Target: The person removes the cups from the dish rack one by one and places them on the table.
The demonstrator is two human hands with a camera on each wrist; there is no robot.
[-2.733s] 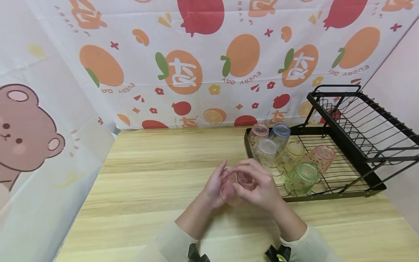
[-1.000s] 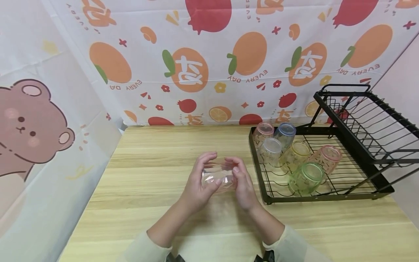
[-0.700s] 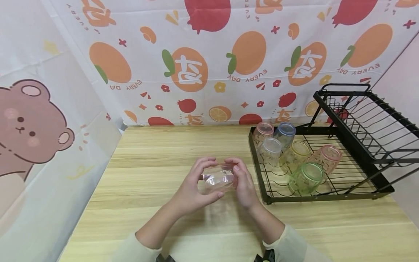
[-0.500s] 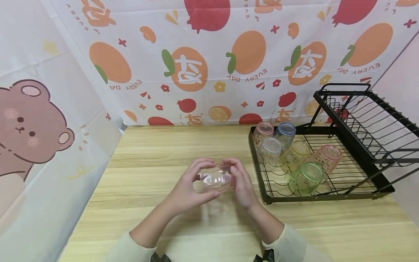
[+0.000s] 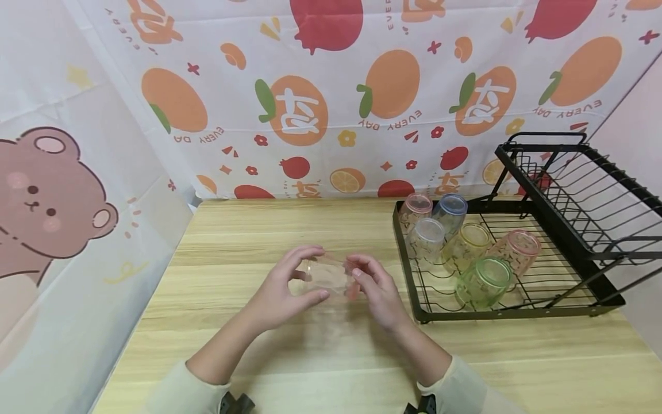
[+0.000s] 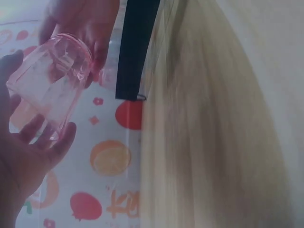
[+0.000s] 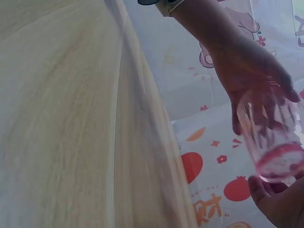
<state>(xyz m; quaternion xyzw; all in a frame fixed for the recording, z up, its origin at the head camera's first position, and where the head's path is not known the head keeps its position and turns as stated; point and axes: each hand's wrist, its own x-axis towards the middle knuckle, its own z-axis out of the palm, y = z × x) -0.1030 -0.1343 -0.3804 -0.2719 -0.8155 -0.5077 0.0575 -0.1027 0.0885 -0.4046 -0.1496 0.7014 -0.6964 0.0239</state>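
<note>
Head view: pink glass (image 5: pixel 328 276) blurred, one end partly behind right fingers (image 5: pixel 369 265); black rack (image 5: pixel 517 313) cut off at right edge.

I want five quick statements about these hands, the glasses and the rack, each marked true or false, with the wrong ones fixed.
1. The left hand and right hand hold the same pink-tinted glass. True.
2. The pink-tinted glass stands upright on the table. False: it is held sideways above it.
3. The rack holds six glasses. True.
4. The rack is white. False: it is black.
5. The green glass is nearer the person than the blue glass. True.
</note>
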